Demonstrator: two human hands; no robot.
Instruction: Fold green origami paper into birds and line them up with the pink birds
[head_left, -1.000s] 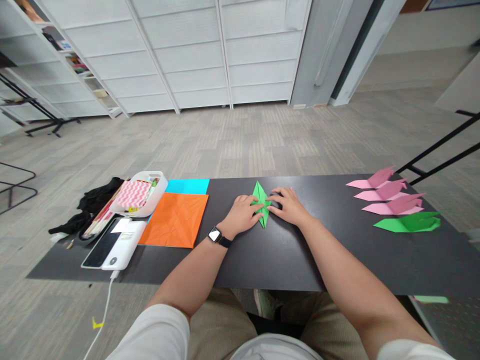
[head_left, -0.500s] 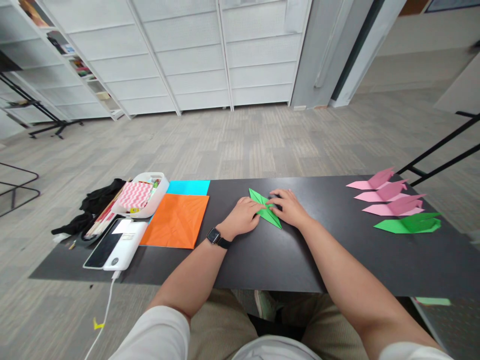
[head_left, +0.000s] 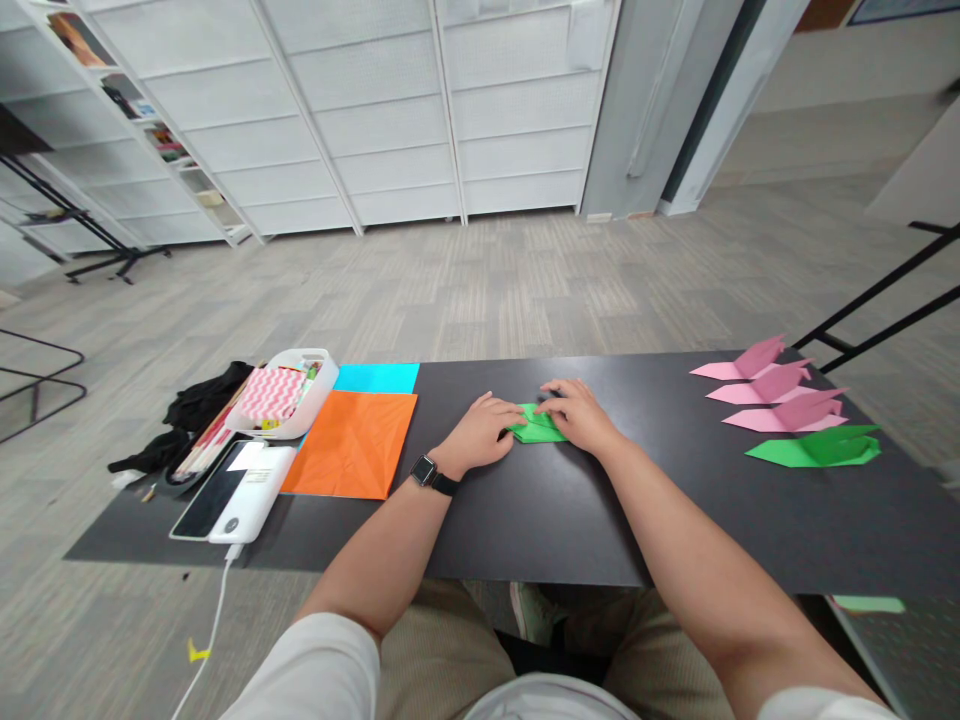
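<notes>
A folded piece of green origami paper (head_left: 537, 430) lies on the dark table top, its long side running left to right. At its left end my left hand (head_left: 481, 433) grips it with thumb and fingers, a black watch (head_left: 424, 471) on that wrist. From the other side my right hand (head_left: 579, 414) has its curled fingers and thumb on the upper right part of the paper. Both hands rest low against the table, and their fingertips partly hide the paper's ends.
On the right, several folded paper birds stand in a row, pink ones (head_left: 784, 410) and a green one (head_left: 814, 450). To the left lie orange sheets (head_left: 352, 445), a blue sheet (head_left: 379, 377), a white basket (head_left: 322, 390), a phone (head_left: 206, 500) and a white power bank (head_left: 251, 495) with a cable.
The green paper has turned from a slanted, pointed diamond to a shorter, level shape between my hands. Both hands stay in nearly the same place.
</notes>
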